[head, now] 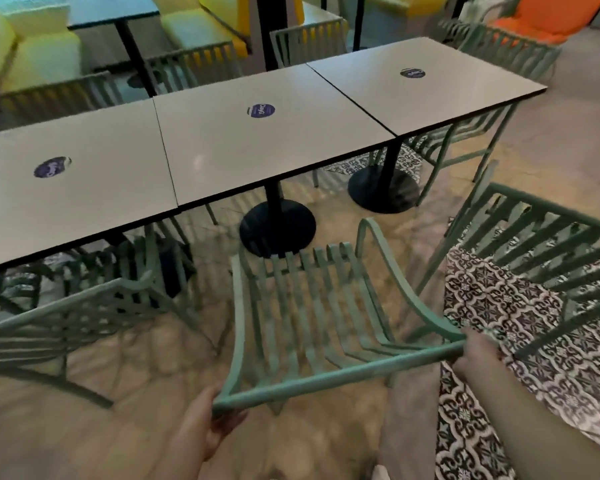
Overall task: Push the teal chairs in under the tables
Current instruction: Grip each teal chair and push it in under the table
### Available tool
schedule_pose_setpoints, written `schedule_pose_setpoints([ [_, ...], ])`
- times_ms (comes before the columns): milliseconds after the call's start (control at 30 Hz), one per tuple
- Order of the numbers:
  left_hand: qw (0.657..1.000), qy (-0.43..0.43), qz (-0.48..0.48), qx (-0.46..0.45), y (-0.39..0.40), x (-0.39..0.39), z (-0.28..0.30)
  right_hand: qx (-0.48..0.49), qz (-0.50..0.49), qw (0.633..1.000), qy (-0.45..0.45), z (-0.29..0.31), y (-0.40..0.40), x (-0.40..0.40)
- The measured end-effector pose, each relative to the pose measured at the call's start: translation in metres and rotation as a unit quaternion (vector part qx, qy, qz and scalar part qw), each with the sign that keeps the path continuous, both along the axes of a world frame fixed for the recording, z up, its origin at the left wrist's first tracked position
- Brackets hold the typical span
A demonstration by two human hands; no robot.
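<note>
A teal slatted chair [312, 317] stands in front of me, facing the middle table [257, 147], its seat short of the table's edge. My left hand [208, 431] grips the left corner of the chair's top back rail. My right hand [478, 351] grips the right corner of the same rail. Another teal chair [84, 313] at the left sits partly under the left table [84, 188]. A third teal chair [548, 251] stands out to the right, away from the right table [430, 88].
Black round pedestal bases [278, 226] hold up the tables. More teal chairs [194, 67] line the far side. Yellow seats [32, 46] and an orange cushion [548, 19] lie beyond. Patterned floor tiles [499, 306] run at the right.
</note>
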State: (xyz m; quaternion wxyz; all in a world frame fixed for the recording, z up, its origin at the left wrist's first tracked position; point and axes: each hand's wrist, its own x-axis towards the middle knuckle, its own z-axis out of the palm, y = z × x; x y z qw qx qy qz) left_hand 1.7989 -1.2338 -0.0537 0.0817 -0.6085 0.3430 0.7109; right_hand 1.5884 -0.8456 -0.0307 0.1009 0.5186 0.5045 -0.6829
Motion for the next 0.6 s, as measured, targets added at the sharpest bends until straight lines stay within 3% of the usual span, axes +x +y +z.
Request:
schedule_pose_setpoints([
  [133,0.999,-0.004,0.053,0.002,0.013,-0.004,-0.006,0.046,0.013,0.999,0.025,-0.001,0.006,-0.009],
  [400,0.992,0.041,0.119,0.015,0.073,-0.030,0.007,0.005,0.099,0.995,0.023,-0.007,0.047,-0.072],
  [600,0.987,0.018,0.156,0.029,0.090,-0.047,0.017,-0.003,0.075,0.997,0.018,-0.008,0.049,-0.096],
])
